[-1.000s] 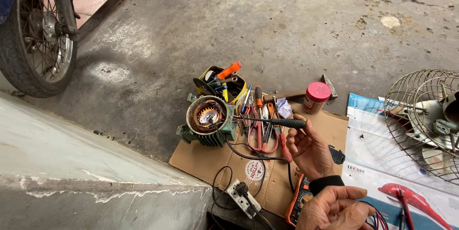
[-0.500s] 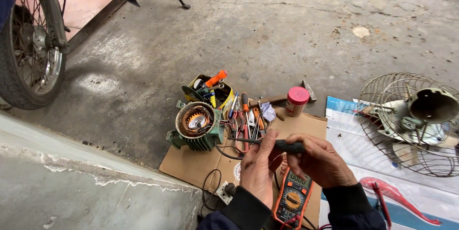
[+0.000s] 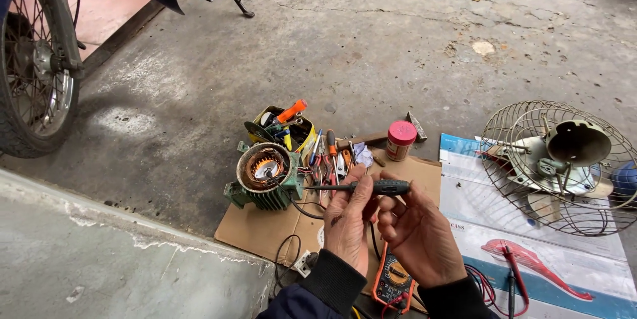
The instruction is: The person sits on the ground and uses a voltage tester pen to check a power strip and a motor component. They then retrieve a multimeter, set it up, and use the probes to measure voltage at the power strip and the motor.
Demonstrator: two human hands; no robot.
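Observation:
A dark-handled screwdriver (image 3: 371,187) lies level between my two hands, its thin shaft pointing left at the green motor (image 3: 264,177). My left hand (image 3: 347,219) pinches it near the shaft end. My right hand (image 3: 417,234) grips around the handle from below. The motor sits on brown cardboard (image 3: 259,231) with its copper windings facing up; the tip ends just right of its casing. Below my hands lies an orange multimeter (image 3: 393,282) with red and black leads.
A yellow box of tools (image 3: 284,128), loose pliers (image 3: 330,160) and a red-lidded jar (image 3: 400,140) sit behind the motor. A wire fan cage (image 3: 563,166) rests on a poster at right. A motorcycle wheel (image 3: 36,73) stands far left; a concrete ledge (image 3: 99,259) runs along the near left.
My left hand has come up onto the screwdriver, so both hands now hold it. The view has shifted, with the motor and tools sitting further left than one second ago.

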